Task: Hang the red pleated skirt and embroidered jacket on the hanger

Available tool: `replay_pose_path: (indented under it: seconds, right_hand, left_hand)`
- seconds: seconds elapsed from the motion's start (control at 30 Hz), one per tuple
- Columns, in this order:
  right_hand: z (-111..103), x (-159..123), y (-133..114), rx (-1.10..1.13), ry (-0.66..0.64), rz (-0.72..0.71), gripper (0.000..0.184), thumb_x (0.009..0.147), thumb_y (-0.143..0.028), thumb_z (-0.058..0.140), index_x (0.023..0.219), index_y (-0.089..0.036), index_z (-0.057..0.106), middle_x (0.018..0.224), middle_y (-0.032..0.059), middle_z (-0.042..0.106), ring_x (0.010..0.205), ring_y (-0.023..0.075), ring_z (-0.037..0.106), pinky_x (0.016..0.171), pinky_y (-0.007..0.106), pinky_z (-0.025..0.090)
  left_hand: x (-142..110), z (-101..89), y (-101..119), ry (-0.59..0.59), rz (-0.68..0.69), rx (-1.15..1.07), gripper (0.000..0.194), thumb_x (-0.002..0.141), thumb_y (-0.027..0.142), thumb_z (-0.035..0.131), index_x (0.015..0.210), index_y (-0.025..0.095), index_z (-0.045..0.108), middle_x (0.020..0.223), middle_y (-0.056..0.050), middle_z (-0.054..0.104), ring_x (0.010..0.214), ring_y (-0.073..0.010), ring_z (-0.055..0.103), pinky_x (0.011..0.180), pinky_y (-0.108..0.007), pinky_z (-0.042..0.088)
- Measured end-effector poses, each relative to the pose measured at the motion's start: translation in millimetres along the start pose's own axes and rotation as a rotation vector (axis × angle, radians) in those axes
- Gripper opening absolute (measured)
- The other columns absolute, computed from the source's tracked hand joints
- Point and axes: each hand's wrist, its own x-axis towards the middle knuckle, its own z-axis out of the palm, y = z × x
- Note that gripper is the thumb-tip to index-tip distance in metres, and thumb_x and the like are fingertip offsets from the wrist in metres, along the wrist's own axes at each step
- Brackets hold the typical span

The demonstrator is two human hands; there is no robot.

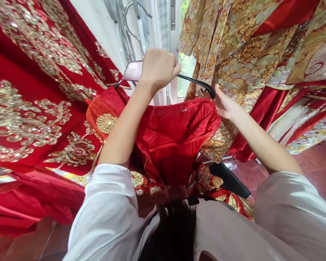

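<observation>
My left hand (158, 67) is raised and closed in a fist round a black clothes hanger (198, 83), near its middle. A plain red satin garment (174, 134) hangs from that hanger. My right hand (225, 105) is at the hanger's right end, its fingers closed on the top edge of the red garment there. Both my forearms are bare below white sleeves.
Red robes with gold embroidery (35, 105) hang at the left. Gold and red embroidered garments (250, 54) hang at the right. Empty metal hangers (133, 25) and a window (186, 65) are behind. A dark chair (228, 179) and red floor (315, 166) lie below right.
</observation>
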Motion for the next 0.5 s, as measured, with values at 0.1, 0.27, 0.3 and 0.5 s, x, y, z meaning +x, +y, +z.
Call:
replay_pose_path:
  seconds: [0.1, 0.27, 0.3, 0.5]
  right_hand:
    - [-8.1, -7.5, -10.6, 0.168, -0.054, 0.087, 0.037, 0.093, -0.046, 0.040, 0.102, -0.016, 0.062, 0.072, 0.0019, 0.062, 0.062, 0.0094, 0.058, 0.060, 0.020, 0.049]
    - [-24.6, -6.6, -48.1, 0.075, 0.033, 0.128, 0.031, 0.082, 0.006, 0.044, 0.104, -0.008, 0.061, 0.057, -0.0054, 0.058, 0.039, -0.0005, 0.040, 0.042, 0.010, 0.030]
    - [-28.2, -4.2, -58.4, -0.025, 0.076, 0.097, 0.035, 0.082, 0.008, 0.046, 0.109, -0.008, 0.060, 0.052, -0.0075, 0.055, 0.035, -0.0016, 0.034, 0.039, 0.010, 0.024]
    - [-15.4, -0.5, -136.3, -0.565, 0.478, -0.401, 0.038, 0.075, -0.015, 0.067, 0.108, 0.004, 0.064, 0.075, 0.0048, 0.062, 0.051, 0.0007, 0.036, 0.050, 0.020, 0.025]
  left_hand:
    - [-3.6, -6.6, 4.7, -0.017, -0.007, 0.040, 0.040, 0.086, 0.046, 0.043, 0.096, 0.019, 0.071, 0.088, -0.012, 0.067, 0.109, -0.0275, 0.050, 0.089, -0.037, 0.033]
    - [-4.2, -11.0, 8.1, -0.060, 0.035, 0.155, 0.046, 0.092, 0.047, 0.039, 0.099, 0.014, 0.071, 0.094, -0.012, 0.065, 0.110, -0.0297, 0.053, 0.089, -0.039, 0.035]
    - [-3.7, -10.1, 7.9, -0.060, 0.038, 0.164, 0.047, 0.092, 0.046, 0.039, 0.102, 0.012, 0.070, 0.097, -0.013, 0.065, 0.111, -0.0304, 0.053, 0.090, -0.039, 0.035]
    - [1.0, -3.1, 8.8, -0.028, 0.018, 0.260, 0.042, 0.094, 0.041, 0.041, 0.113, 0.017, 0.069, 0.107, -0.014, 0.066, 0.108, -0.0327, 0.055, 0.089, -0.043, 0.038]
